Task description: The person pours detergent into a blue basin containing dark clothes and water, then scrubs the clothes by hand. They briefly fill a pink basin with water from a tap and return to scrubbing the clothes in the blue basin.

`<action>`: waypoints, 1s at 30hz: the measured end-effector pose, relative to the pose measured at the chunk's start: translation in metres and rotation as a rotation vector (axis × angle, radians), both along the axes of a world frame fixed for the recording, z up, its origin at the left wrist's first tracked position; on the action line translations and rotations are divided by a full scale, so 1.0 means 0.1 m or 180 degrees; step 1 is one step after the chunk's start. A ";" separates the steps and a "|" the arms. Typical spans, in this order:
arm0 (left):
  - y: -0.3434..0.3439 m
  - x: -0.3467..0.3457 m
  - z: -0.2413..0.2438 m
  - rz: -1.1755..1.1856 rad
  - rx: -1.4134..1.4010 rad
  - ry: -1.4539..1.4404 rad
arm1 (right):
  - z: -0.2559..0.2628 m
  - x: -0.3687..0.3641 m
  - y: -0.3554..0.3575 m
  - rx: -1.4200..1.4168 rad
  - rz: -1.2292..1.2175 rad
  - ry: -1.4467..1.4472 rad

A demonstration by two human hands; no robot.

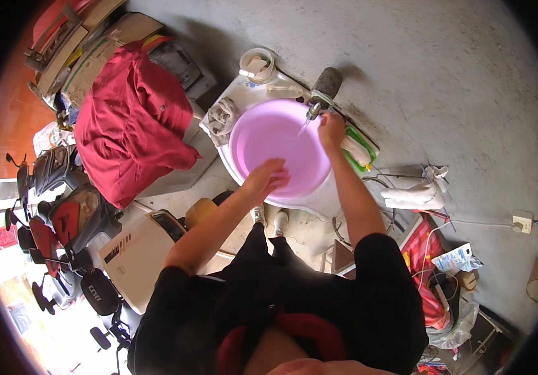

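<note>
A pink-purple plastic basin [273, 136] stands in a white washbasin [222, 152], under a metal tap [314, 110]. Water runs from the tap into it. My left hand [266, 178], blurred, is over the near left part of the basin with its fingers apart and nothing in it. At the basin's right rim, close beside the tap, is my right hand [331, 129]; its fingers are curled, and whether they grip the rim or the tap cannot be told. A grey cloth [222, 117] lies crumpled on the washbasin's left edge.
Behind the basin stands a clear plastic tub [257, 65]. A green tray [362, 150] sits to the right by the wall. A red cloth [133, 126] covers something at the left, near cardboard boxes [95, 61]. Cables and a white roll-like bundle [414, 196] are further right.
</note>
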State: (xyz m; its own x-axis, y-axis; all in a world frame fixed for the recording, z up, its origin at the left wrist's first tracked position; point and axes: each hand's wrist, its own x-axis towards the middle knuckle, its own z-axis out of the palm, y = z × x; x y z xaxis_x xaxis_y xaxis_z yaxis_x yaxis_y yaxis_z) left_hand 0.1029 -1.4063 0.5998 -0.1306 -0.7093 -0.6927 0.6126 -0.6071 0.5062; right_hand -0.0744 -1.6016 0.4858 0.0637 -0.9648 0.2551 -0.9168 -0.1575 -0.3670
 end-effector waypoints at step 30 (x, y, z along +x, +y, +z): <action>0.33 1.46 -1.49 0.0921 0.0211 -0.2115 | -0.31 -0.23 1.78 0.1131 -0.0526 0.0160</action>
